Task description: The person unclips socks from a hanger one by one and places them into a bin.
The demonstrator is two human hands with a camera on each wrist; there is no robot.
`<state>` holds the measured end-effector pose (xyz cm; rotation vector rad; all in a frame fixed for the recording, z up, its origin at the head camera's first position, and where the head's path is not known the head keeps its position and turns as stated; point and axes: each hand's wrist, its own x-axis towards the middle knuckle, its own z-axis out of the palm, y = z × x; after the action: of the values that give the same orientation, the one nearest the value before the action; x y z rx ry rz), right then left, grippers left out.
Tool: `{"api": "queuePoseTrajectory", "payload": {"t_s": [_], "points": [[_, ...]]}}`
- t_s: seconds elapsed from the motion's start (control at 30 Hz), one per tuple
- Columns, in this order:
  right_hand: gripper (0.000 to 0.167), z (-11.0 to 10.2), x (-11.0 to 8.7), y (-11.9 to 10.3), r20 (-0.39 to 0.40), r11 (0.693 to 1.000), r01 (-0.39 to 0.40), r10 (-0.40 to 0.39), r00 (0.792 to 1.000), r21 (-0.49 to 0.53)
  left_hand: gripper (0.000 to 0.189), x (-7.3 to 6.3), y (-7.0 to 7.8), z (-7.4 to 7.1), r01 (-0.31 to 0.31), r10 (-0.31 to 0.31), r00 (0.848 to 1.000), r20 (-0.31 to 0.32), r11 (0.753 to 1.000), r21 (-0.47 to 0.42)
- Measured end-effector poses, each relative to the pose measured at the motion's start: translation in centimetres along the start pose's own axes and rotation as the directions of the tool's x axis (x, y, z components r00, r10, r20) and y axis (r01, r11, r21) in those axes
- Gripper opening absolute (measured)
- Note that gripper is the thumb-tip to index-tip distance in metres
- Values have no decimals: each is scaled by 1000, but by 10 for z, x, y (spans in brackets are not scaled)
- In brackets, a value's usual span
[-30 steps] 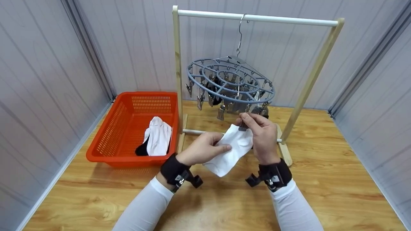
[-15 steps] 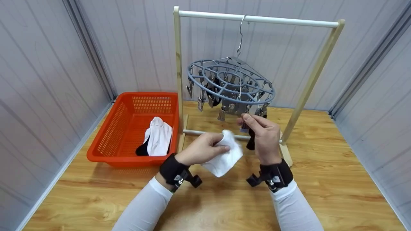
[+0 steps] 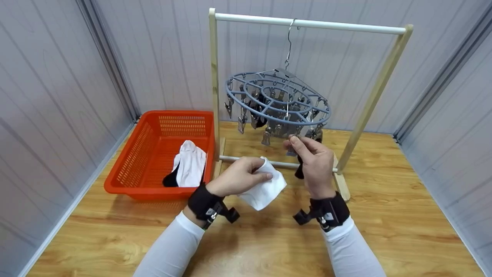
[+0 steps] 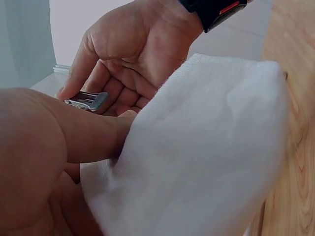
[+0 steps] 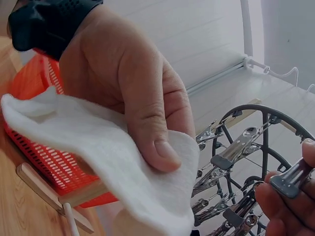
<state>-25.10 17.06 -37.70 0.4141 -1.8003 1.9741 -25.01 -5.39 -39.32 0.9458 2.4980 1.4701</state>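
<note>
Gripping a white sock [image 3: 265, 190] in the left hand [image 3: 242, 176], pinched between thumb and fingers, above a wooden table [image 3: 403, 215]. Pinching a clip [image 5: 291, 181] between thumb and fingers of the right hand [image 3: 317, 161], below the near right edge of a grey hanger [image 3: 258, 112]. Working with hands apart but near each other, the white sock to the left of the clip and not touching it. Seen close from the left wrist, with a ribbed edge under the left thumb and the clip beyond.

Hung by a hook from the white rod [image 3: 346, 26] of a wooden stand [image 3: 380, 88], tilted down to the right, with more clips dangling around the hanger. Partly hidden behind the right hand, some dark cloth [image 3: 299, 171]; below the hanger's left half, among the clips, another dark piece [image 3: 262, 121].

On the table, left of the stand, an orange basket [image 3: 153, 190], with a white cloth [image 3: 191, 165] lying partly over a black one [image 3: 170, 179] toward the near right corner. Dressed in white sleeves [image 3: 171, 246], with black straps [image 3: 334, 209] around both wrists.
</note>
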Motion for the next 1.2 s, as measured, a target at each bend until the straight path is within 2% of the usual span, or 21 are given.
{"api": "queuePoseTrajectory", "payload": {"t_s": [0.13, 0.2, 0.23, 0.27, 0.3, 0.37, 0.43, 0.47, 0.53, 0.67, 0.77, 0.9, 1.0, 1.1, 1.2], "points": [[23, 1, -2, 1, 25, 995, 34, -31, 999, -97, 16, 0, -1, -1, -3, 3, 1000, 1, 1000, 10], [22, 2, -3, 1, 40, 975, 98, -91, 995, -201, 16, 0, -1, -2, -5, 5, 1000, 0, 1000, 16], [22, 2, -4, 1, 52, 951, 153, -144, 988, -267, 16, 0, -1, -3, -6, 6, 1000, -1, 1000, 22], [23, 2, -4, 2, 71, 916, 220, -208, 976, -337, 16, 0, 0, -4, -6, 7, 1000, -2, 1000, 28], [24, 2, -5, 2, 91, 867, 290, -277, 956, -404, 15, -1, 0, -4, -9, 9, 1000, -3, 999, 31], [25, 2, -4, 3, 135, 747, 417, -411, 902, -518, 15, -1, 1, -6, -10, 10, 1000, -3, 999, 34], [28, 2, -3, 3, 170, 630, 505, -515, 840, -590, 14, -2, 1, -6, -7, 7, 1000, -3, 999, 31], [29, 2, -3, 2, 183, 587, 530, -547, 817, -612, 14, -2, 1, -7, -6, 6, 1000, -3, 1000, 28], [27, 2, -3, 0, 197, 541, 561, -587, 786, -627, 15, -2, 1, -7, -3, 3, 1000, -2, 1000, 29], [22, 2, -4, -9, 200, 520, 593, -624, 755, -615, 17, -2, 1, -8, -4, 4, 1000, -5, 999, 39], [20, 1, -4, -15, 183, 532, 621, -657, 732, -576, 18, -2, 1, -9, 1, 0, 1000, -10, 999, 45], [19, 1, -3, -18, 128, 534, 662, -720, 682, -525, 17, -3, 1, -11, 7, -6, 1000, -18, 999, 40], [21, 1, -1, -18, 91, 520, 672, -751, 653, -527, 20, -4, 1, -15, 0, 1, 1000, -25, 1000, 24], [27, 0, 1, -17, 86, 512, 658, -750, 656, -552, 24, -6, 1, -21, 3, -3, 999, -41, 1000, 4], [34, -2, 2, -14, 106, 499, 628, -727, 678, -598, 22, -9, 2, -29, 13, -14, 998, -66, 1000, -17]]}}
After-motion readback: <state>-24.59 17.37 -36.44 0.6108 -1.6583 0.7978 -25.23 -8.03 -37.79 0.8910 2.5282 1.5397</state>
